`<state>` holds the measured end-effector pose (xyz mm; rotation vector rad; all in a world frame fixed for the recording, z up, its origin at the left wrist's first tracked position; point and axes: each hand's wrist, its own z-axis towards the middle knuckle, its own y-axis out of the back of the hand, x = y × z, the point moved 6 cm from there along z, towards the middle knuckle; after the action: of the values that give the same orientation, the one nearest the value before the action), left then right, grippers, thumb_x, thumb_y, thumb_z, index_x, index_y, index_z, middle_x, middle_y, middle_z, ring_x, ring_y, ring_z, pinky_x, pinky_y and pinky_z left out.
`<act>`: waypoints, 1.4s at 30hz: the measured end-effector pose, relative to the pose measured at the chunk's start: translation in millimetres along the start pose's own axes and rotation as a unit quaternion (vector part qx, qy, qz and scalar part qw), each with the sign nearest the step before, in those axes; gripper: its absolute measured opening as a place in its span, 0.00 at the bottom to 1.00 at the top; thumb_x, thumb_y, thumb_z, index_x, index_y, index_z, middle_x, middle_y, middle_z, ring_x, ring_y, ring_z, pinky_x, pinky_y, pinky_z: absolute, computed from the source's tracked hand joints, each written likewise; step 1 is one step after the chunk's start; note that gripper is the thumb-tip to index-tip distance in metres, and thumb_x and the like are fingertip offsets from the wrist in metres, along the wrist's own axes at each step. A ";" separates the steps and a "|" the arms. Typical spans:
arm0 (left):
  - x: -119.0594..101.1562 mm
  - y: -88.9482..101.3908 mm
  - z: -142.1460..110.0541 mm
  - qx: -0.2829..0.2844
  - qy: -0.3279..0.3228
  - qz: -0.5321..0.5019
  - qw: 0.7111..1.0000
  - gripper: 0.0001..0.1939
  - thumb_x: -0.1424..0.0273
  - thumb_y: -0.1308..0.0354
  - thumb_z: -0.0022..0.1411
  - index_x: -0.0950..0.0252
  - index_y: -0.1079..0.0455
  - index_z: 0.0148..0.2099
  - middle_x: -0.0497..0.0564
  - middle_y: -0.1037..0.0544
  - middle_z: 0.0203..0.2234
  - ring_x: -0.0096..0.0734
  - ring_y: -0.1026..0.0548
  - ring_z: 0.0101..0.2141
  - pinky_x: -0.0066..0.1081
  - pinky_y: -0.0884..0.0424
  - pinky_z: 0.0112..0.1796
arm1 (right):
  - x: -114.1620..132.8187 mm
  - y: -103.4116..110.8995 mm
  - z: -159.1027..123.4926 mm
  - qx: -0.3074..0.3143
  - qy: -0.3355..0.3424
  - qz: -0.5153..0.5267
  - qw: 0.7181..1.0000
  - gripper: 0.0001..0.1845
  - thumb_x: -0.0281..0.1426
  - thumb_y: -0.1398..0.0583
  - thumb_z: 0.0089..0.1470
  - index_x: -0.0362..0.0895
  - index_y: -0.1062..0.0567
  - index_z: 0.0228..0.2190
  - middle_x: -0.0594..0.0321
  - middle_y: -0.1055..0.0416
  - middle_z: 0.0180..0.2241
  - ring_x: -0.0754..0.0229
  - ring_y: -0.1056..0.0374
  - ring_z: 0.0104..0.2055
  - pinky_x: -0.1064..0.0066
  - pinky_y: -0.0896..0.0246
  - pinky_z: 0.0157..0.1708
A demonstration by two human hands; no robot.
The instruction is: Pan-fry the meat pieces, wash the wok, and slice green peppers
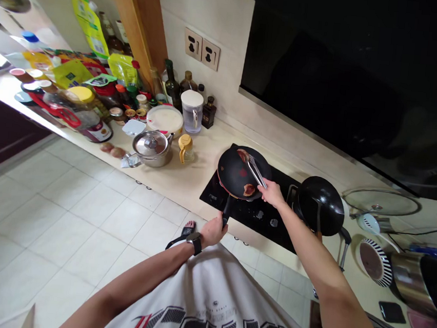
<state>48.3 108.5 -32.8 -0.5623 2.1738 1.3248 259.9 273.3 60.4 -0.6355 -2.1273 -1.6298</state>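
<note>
A black frying pan sits on the black cooktop with two pieces of meat in it, one at the far rim and one at the near rim. My left hand, with a watch on the wrist, is closed around the pan's handle. My right hand grips metal tongs, whose tips are at the far piece of meat.
A second black pan stands on the right burner. A lidded steel pot, a yellow-topped jar, bottles and packets crowd the counter to the left. A glass lid and a striped bowl lie to the right.
</note>
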 end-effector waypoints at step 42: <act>-0.2 1.0 0.3 -0.002 0.006 -0.014 1.000 0.21 0.67 0.51 0.71 0.69 0.46 0.61 0.64 0.19 0.42 0.47 0.19 0.43 0.34 0.31 0.39 | 21.5 -19.8 6.1 -0.071 0.056 -0.415 0.905 0.30 0.24 0.48 0.65 0.30 0.41 0.66 0.37 0.26 0.42 0.50 0.23 0.41 0.62 0.28 0.41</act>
<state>48.0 109.3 -32.1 -0.6006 2.1658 1.3152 230.7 277.4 55.1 0.4139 -2.3488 -2.1675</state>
